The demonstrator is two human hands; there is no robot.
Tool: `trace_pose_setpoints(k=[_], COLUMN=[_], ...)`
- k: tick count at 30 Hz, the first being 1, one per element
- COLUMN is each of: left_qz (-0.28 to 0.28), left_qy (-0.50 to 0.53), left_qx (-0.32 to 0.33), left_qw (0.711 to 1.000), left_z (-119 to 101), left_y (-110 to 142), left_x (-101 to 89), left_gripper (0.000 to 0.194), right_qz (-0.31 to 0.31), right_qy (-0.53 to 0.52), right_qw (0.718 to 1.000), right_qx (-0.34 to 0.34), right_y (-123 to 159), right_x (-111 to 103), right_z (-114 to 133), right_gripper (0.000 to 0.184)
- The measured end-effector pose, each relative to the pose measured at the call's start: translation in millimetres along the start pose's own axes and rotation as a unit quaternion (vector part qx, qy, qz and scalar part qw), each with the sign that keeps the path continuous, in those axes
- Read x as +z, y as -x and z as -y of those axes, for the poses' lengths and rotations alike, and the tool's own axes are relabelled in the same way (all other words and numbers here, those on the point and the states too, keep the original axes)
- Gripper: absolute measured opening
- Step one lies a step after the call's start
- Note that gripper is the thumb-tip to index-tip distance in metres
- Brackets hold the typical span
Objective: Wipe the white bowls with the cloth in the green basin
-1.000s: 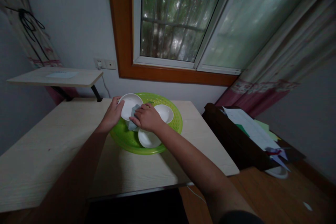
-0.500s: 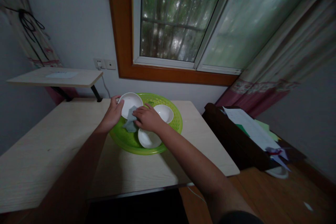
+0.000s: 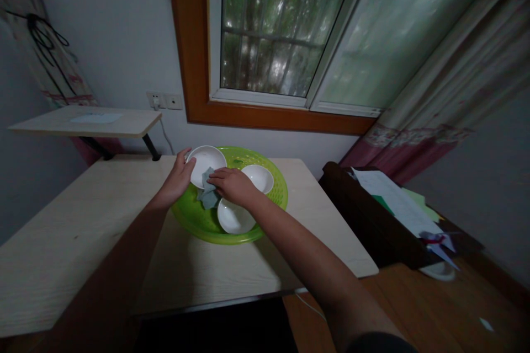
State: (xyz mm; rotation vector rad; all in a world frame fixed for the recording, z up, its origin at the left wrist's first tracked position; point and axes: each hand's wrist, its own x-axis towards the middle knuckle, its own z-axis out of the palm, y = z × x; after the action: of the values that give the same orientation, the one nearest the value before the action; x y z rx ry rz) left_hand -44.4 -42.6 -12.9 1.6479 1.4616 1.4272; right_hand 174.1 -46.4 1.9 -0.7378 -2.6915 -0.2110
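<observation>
My left hand grips the left rim of a white bowl, its thumb over the inner edge. My right hand is closed on a grey-blue cloth, which it presses against the near right rim of that bowl. The cloth's loose end hangs down over a round green plastic basket. Two more white bowls sit in the basket: one to the right, behind my right wrist, and one at the front, partly covered by my right hand and forearm.
The basket stands on a pale wooden table. A small raised shelf with dark legs is at the left. Wall sockets and a window are behind. Beyond the right edge, a dark brown piece of furniture bears papers.
The cloth has shifted slightly at the bowl's rim, and its hanging end has moved a little to the right. My left hand still grips the same bowl.
</observation>
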Motion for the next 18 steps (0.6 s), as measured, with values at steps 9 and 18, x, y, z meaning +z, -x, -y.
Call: trace_pose_setpoints(k=[9,18], left_qz=[0.106,0.272], left_qy=[0.188,0.063], left_qx=[-0.128,-0.127], left_qw=[0.968,0.952], left_z=[-21,-38], left_y=[-2,-38], left_x=[-14.7,-34.2], left_gripper=[0.062,0.035], right_qz=[0.008,0.015], right_qy=[0.044,0.066], right_qw=[0.999,0.997], right_qx=[-0.015,-0.041], right_y=[1,1], right_x=[-11,-14], right_z=[-1,-1], right_gripper=[0.018,0.015])
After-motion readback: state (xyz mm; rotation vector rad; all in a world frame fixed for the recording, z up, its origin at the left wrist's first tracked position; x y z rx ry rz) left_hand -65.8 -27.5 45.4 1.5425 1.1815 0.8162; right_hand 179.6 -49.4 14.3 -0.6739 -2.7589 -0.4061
